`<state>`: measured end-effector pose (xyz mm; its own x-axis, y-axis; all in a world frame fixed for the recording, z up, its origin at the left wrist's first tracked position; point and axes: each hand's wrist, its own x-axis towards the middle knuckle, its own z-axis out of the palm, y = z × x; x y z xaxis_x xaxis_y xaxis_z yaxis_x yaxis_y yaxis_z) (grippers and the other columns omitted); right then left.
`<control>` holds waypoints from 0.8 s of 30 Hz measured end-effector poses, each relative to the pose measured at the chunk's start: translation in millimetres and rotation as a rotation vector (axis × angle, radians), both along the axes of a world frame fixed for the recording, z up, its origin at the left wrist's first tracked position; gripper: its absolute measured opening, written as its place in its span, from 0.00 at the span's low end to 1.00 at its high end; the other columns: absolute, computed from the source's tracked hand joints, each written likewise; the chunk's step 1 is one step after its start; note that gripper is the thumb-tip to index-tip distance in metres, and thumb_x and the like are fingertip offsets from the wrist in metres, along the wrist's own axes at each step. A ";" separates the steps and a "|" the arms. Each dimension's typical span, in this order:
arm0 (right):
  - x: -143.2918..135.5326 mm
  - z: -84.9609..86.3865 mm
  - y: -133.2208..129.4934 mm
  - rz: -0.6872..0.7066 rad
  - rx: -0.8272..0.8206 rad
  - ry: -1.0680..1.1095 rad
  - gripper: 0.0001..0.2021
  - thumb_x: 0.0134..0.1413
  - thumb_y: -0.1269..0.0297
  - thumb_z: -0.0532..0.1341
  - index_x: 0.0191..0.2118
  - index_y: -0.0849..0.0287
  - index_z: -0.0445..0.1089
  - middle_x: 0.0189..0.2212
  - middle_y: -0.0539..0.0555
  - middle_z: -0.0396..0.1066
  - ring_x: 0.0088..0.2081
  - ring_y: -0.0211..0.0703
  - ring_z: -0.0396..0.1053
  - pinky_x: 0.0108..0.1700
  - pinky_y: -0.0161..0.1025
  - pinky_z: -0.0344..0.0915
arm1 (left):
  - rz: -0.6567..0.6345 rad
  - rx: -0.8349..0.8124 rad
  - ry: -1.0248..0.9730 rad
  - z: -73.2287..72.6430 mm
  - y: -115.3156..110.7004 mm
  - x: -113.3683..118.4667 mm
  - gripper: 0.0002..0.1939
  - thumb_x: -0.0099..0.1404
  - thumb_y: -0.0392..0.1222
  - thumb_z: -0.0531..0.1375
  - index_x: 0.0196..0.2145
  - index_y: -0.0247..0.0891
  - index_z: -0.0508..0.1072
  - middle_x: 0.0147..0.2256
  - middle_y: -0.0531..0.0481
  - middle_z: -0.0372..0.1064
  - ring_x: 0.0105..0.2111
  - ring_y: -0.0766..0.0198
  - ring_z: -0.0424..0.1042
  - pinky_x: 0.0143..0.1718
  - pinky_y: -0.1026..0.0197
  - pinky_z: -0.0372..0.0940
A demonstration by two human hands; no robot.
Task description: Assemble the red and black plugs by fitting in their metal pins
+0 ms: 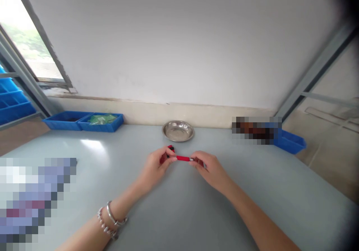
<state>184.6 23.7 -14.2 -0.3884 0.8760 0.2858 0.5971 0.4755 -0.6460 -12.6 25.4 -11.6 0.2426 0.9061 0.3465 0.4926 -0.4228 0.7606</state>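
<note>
Between my two hands, level above the grey table, is a slim red pen with a silvery part at its right end. My left hand pinches the left end between thumb and fingers. At the silvery end, the thumb and fingers of my right hand are closed on it. A red and black piece shows just behind my left fingers; whether it lies on the table or is held, I cannot tell. Beyond the hands, near the wall, a round shallow metal dish stands on the table.
Two blue bins stand at the back left, one holding green plastic-wrapped stuff. Another blue bin sits at the right edge beside a blurred-out patch. A pixelated bluish object lies at left. The wall closes off the back.
</note>
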 end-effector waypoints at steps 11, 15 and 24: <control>-0.6 1.7 -2.6 0.036 -0.013 0.002 0.09 0.58 0.61 0.48 0.30 0.57 0.60 0.24 0.48 0.62 0.25 0.36 0.57 0.27 0.32 0.52 | 0.005 -0.006 0.019 2.4 -1.3 0.5 0.07 0.60 0.42 0.53 0.29 0.36 0.66 0.20 0.58 0.60 0.20 0.72 0.54 0.23 0.68 0.51; -1.5 1.7 -2.7 0.034 -0.010 -0.009 0.13 0.59 0.62 0.46 0.25 0.58 0.58 0.22 0.48 0.60 0.24 0.36 0.56 0.27 0.32 0.51 | 0.005 0.003 0.025 0.5 -0.5 0.0 0.07 0.59 0.43 0.54 0.28 0.36 0.66 0.21 0.57 0.61 0.20 0.71 0.55 0.22 0.68 0.51; 0.0 1.3 -1.6 0.069 0.025 -0.005 0.09 0.58 0.65 0.49 0.30 0.59 0.62 0.25 0.48 0.61 0.25 0.34 0.57 0.28 0.31 0.53 | 0.027 -0.042 0.011 -1.2 1.8 -0.2 0.09 0.58 0.45 0.54 0.28 0.36 0.66 0.21 0.56 0.62 0.20 0.71 0.54 0.23 0.68 0.52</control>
